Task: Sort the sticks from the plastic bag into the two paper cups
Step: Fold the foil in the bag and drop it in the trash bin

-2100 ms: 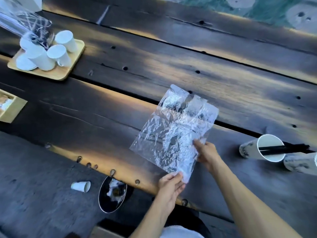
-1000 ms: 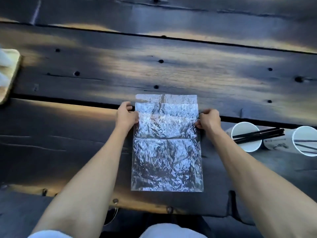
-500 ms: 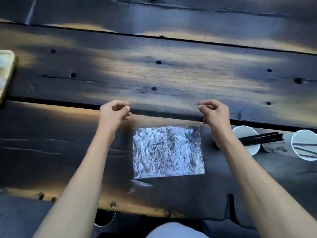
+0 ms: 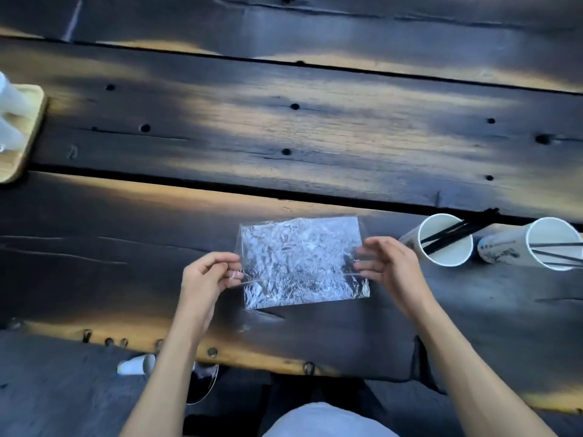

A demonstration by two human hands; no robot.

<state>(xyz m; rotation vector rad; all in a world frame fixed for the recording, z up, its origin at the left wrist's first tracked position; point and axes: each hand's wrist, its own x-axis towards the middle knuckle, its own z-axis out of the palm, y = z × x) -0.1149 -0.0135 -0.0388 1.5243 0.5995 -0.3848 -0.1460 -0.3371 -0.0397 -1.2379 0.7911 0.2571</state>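
A crinkled clear plastic bag [image 4: 299, 263], folded in half, lies on the dark wooden table [image 4: 315, 137] in front of me. My left hand [image 4: 206, 279] pinches its left edge. My right hand [image 4: 389, 266] pinches its right edge. Two white paper cups stand tilted at the right: the nearer cup [image 4: 441, 241] holds several black sticks [image 4: 457, 230], and the farther cup [image 4: 542, 246] at the frame's right edge holds thin dark sticks [image 4: 558, 250] too.
A light wooden tray [image 4: 22, 146] with white cups sits at the far left edge. Below the table's near edge, a small white cup [image 4: 135, 364] lies on the grey floor beside a round dark object [image 4: 202, 386]. A gap runs between the table planks.
The bag was folded in half toward me. My hands had let go and hovered above it; now both have come down and pinch the folded bag's side edges.
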